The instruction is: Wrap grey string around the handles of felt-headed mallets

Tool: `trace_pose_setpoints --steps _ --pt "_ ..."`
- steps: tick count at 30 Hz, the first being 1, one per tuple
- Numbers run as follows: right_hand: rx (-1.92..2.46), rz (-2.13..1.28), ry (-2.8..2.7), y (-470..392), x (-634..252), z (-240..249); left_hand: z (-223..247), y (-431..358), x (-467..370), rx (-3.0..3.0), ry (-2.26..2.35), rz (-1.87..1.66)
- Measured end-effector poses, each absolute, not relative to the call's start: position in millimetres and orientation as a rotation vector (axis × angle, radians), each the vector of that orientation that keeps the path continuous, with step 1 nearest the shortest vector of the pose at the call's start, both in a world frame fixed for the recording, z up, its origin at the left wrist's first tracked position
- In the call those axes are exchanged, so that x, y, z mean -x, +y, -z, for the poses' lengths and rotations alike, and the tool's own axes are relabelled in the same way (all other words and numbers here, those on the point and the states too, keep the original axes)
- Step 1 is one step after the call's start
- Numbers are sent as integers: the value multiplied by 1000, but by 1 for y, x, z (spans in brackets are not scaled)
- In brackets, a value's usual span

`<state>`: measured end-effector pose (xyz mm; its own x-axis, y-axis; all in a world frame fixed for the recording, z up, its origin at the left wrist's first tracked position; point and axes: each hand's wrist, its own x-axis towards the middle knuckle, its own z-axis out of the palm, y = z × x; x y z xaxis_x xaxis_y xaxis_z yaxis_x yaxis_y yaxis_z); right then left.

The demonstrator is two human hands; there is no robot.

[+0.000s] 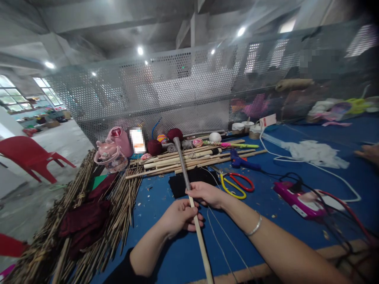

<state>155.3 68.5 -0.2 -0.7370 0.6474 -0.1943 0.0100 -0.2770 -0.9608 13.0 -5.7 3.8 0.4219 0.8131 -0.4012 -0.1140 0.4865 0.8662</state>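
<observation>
A pale wooden stick (199, 232) slants away from me, its far part wrapped in grey yarn (182, 163). My left hand (180, 217) is closed around the bare wood just below the wrapping. Where the grey meets the wood, my right hand (205, 194) pinches the stick. Thin pale strands (219, 232) hang down on the near side of my right hand. Under the stick lies a black cloth (177, 185). Scissors with red and yellow handles (237, 185) rest to the right of my right hand.
Bundled twigs (77, 189) fill the left side. Wooden sticks (166, 162) and yarn balls (174, 135) lie at the back, before a perforated metal screen (177, 94). To the right are a blue glue gun (241, 161), a magenta power strip (299, 201) and cables. Another person's hand (368, 154) shows far right.
</observation>
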Motion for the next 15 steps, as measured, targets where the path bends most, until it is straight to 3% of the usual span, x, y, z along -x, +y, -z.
trace_pose_setpoints --steps 4,11,15 --pt "759 -2098 -1540 70 -159 -2 -9 -5 -11 -829 858 -701" --pt "874 -2001 -1528 67 -149 5 3 -1 -21 -964 1207 -804" --pt "804 -2110 -1525 70 -157 0 -3 -2 -23 -918 1115 -849"
